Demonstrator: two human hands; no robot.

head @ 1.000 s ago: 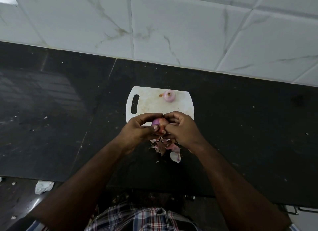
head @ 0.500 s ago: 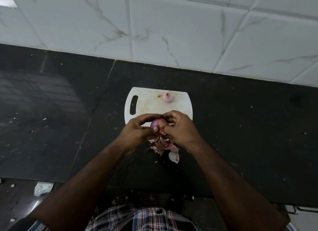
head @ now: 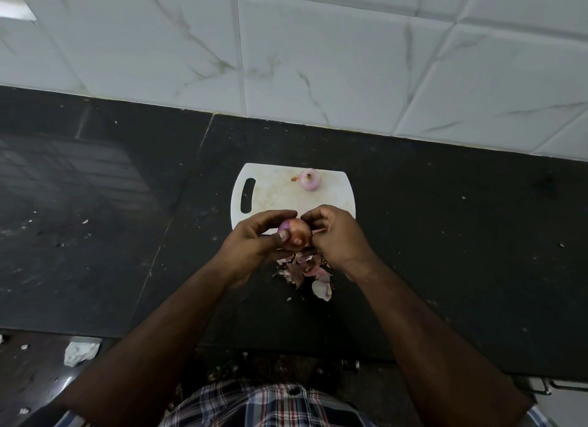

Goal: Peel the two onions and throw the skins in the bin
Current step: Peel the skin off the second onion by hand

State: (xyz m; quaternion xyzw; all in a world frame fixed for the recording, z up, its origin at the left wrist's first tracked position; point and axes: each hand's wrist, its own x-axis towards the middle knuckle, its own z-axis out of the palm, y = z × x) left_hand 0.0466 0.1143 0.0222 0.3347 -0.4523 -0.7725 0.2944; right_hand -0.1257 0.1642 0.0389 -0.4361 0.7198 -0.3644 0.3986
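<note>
Reddish-brown onion point(head: 295, 234), part purple where bared, clamped in left hand point(head: 254, 245), right hand point(head: 337, 235) pinching its skin strip point(head: 319, 231), peeled onion point(head: 310, 179) on board point(head: 273, 191), skins point(head: 307, 272) piled on black surface point(head: 445, 235)

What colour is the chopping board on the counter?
White, with faint yellowish stains; the chopping board shows clearly in the head view, the only one.

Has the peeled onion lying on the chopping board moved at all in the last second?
No. The peeled onion sits at the same spot near the far edge of the white chopping board, right of its handle slot.
</note>
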